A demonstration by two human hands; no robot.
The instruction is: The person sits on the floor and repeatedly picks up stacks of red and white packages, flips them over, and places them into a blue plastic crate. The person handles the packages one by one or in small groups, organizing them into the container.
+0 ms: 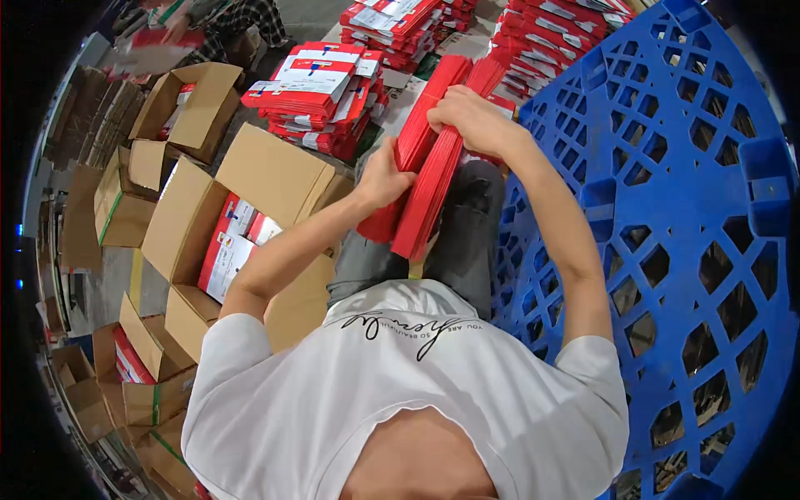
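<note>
Two thick bundles of flat red envelopes, seen edge-on, stand side by side over my lap. My left hand [385, 177] is closed on the left bundle [421, 117], with its thumb pointing toward the gap between the two. The right bundle [429, 198] is gripped near its far end by my right hand [473, 121], whose fingers curl over its top edge. The bundles lean slightly and nearly touch. Just beyond them on the left sits a stack of red-and-white envelopes [315, 83].
More stacks [392, 21] [550, 37] of these envelopes lie at the far side. A blue plastic pallet [621, 196] rises at my right. On the left, an open carton [271, 171] holds envelopes, with several other cartons [200, 108] around it. Another person's plaid-clad limb [250, 21] shows far left.
</note>
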